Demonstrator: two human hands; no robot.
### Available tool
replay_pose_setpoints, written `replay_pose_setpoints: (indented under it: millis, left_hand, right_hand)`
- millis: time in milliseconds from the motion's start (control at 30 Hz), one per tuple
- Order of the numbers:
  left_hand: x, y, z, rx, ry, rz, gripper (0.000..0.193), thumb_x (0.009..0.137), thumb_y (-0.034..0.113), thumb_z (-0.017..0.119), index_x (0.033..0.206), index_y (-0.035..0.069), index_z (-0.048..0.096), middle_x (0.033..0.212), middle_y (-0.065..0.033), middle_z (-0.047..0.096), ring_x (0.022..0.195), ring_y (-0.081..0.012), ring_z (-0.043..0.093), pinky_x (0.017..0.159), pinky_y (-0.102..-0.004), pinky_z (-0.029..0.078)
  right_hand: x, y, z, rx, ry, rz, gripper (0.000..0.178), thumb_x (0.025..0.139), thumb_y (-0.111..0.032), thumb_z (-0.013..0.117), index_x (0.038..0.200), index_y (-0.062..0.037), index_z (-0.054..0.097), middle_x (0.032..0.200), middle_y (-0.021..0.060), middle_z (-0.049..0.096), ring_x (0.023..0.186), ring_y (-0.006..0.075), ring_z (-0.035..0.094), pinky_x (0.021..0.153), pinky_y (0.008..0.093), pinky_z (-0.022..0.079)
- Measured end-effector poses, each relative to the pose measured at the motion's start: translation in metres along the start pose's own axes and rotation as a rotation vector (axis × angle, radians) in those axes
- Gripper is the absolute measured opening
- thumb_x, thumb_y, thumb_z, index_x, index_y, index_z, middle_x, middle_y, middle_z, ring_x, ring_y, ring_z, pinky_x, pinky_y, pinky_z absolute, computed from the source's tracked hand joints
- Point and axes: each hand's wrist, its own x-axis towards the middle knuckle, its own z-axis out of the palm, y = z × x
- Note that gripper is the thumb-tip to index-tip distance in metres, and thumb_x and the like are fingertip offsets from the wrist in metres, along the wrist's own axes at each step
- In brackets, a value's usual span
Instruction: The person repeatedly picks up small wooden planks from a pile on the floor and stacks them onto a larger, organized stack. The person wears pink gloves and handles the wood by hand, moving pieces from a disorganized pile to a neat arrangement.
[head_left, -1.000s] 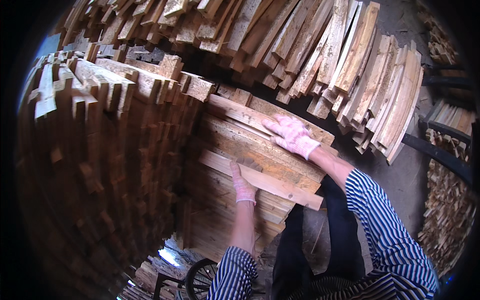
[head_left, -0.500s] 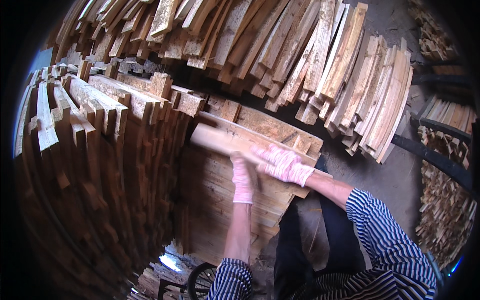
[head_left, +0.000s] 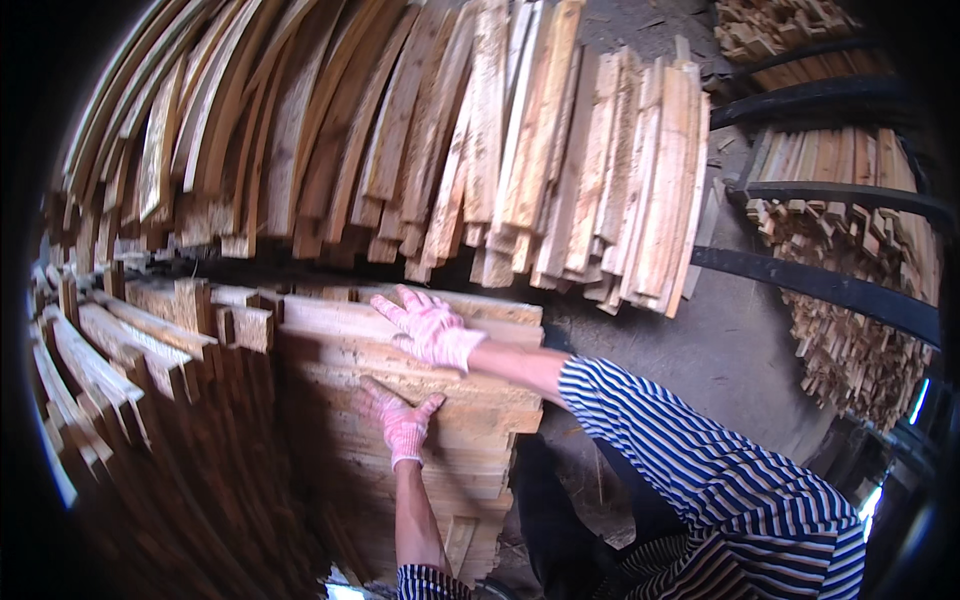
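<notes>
A stack of pale, rough-sawn wooden planks (head_left: 420, 400) stands directly in front of the person, its top layer level with the chest. The right hand (head_left: 425, 325), in a pink knitted glove, is laid flat with fingers spread on the uppermost plank (head_left: 330, 318), near its far edge. The left hand (head_left: 400, 420), gloved the same way, is pressed open against the side face of the stack, a few layers lower; nothing is pinched or gripped by either hand.

Judging by this pose, the top plank is being squared against the layers below. The step would be done well if the palm were kept flat and the push spread along the plank rather than given at one end, so that it does not swing out of line. The lower hand should be held as a stop against the side face, with fingertips kept out of the seams between layers, where pinching and splinters are likely. The gloves appear thin, so the rough edges are best slid over slowly.

To the left, a second, darker pile of narrow boards (head_left: 130, 400) is stacked tightly, touching or nearly touching the pale stack. Beyond both, a long leaning row of planks (head_left: 480, 150) is spread fan-wise. The grey concrete floor (head_left: 720, 340) lies to the right, with black curved metal bars (head_left: 830, 290) and heaps of short wood offcuts (head_left: 850, 330) behind them.
</notes>
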Motion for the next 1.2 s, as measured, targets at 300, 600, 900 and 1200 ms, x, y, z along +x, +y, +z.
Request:
replay_pose_setpoints:
  millis: [300, 600, 900, 1200]
  left_hand:
    - [0.003, 0.188, -0.006, -0.74, 0.11, 0.531, 0.061, 0.096, 0.021, 0.069, 0.145, -0.004, 0.045, 0.148, -0.0246, 0.048, 0.138, -0.0334, 0.046, 0.115, -0.0401, 0.036]
    - [-0.018, 0.295, -0.016, -1.144, -0.174, 0.32, 0.06, 0.099, 0.039, 0.063, 0.145, 0.005, 0.047, 0.143, -0.0153, 0.054, 0.127, -0.0255, 0.054, 0.109, -0.0402, 0.042]
    - [-0.085, 0.367, -0.014, -2.011, -1.306, 0.085, 0.089, 0.084, 0.071, 0.065, 0.138, 0.001, 0.053, 0.127, -0.0167, 0.063, 0.116, -0.0312, 0.06, 0.104, -0.0465, 0.046]
    - [-0.138, 0.227, 0.048, -2.002, -0.553, -0.216, 0.088, 0.088, 0.076, 0.053, 0.133, 0.001, 0.05, 0.112, -0.0181, 0.064, 0.1, -0.0293, 0.064, 0.09, -0.0448, 0.055]
  right_hand:
    - [0.023, 0.151, -0.21, 0.509, 0.578, 0.946, 0.107, 0.085, -0.044, 0.074, 0.159, -0.004, 0.009, 0.16, 0.0303, 0.021, 0.149, 0.0444, 0.022, 0.123, 0.0524, 0.022]
    - [-0.037, 0.194, -0.258, 1.273, 0.441, 0.635, 0.077, 0.074, -0.024, 0.085, 0.134, 0.002, 0.043, 0.106, 0.0163, 0.062, 0.086, 0.0211, 0.064, 0.072, 0.0348, 0.06]
    - [-0.306, 0.192, -0.23, 1.794, -0.335, 0.332, 0.109, 0.071, -0.032, 0.091, 0.154, 0.0009, 0.027, 0.142, 0.0107, 0.05, 0.125, 0.0209, 0.053, 0.109, 0.0344, 0.043]
    - [-0.285, 0.091, -0.184, 0.315, -0.218, 0.306, 0.106, 0.078, -0.053, 0.077, 0.159, -0.0131, 0.023, 0.149, 0.0237, 0.041, 0.129, 0.04, 0.052, 0.107, 0.0438, 0.044]
